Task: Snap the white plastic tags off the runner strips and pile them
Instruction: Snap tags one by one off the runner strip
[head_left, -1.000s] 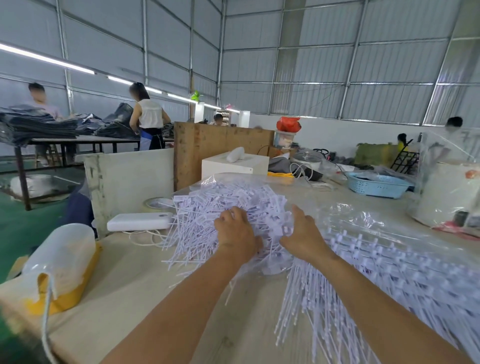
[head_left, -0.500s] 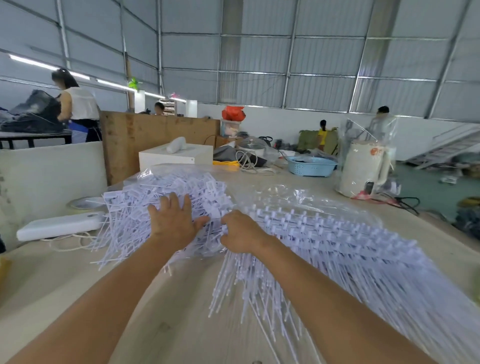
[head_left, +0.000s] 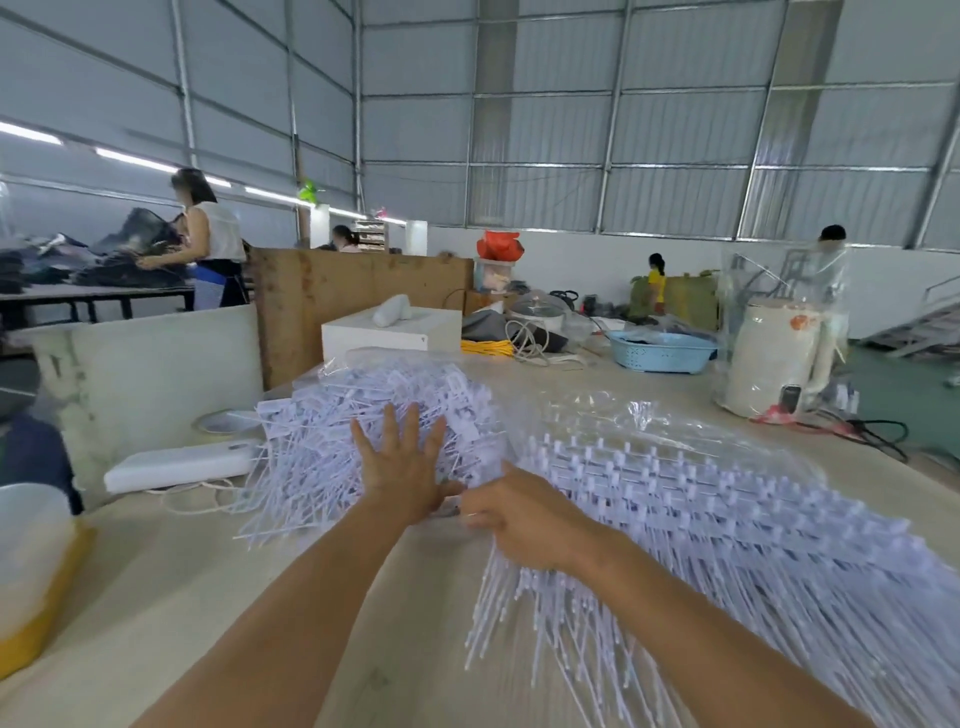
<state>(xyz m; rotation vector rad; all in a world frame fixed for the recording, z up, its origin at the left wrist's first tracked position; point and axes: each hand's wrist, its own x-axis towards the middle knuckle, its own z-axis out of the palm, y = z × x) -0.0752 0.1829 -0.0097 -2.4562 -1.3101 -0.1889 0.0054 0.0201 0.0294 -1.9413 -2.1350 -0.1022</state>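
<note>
A loose pile of white plastic tags (head_left: 332, 447) lies on clear plastic at the middle of the table. My left hand (head_left: 402, 467) lies flat on that pile with straight, spread fingers. To the right, a large stack of runner strips (head_left: 727, 525) with tags still attached fans out toward me. My right hand (head_left: 519, 514) sits at the left end of that stack, fingers curled down among the strips; exactly what the fingertips hold is hidden.
A white power bank (head_left: 182, 462) and a tape roll (head_left: 228, 421) lie left of the pile. A white and yellow object (head_left: 31, 566) sits at the near left edge. At the back stand a white box (head_left: 389, 332), a blue basket (head_left: 660, 351) and a bagged white kettle (head_left: 769, 353).
My left hand has gone from gripping the pile to lying flat on it with spread fingers. My right hand has shifted from the pile to the end of the strip stack.
</note>
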